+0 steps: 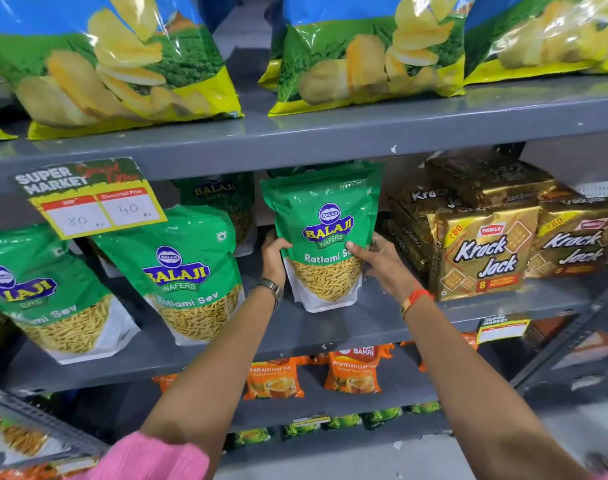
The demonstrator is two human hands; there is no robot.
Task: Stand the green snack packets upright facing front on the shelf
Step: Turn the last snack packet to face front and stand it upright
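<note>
A green Balaji Ratlami Sev packet (pixel 325 216) stands upright, label to the front, on the grey middle shelf (pixel 330 327). My left hand (pixel 273 256) grips its left edge and my right hand (pixel 378 259) grips its right edge, thumb across the label. Two more green packets (pixel 188 268) (pixel 42 292) stand to the left, leaning to the left. Another green packet (pixel 222 199) stands further back, partly hidden.
Gold Krack Jack biscuit packs (pixel 482 251) are stacked close on the right. A price tag (pixel 87 195) hangs from the shelf above, which holds large chip bags (pixel 122 64). Orange tea packets (pixel 352 370) sit on the shelf below.
</note>
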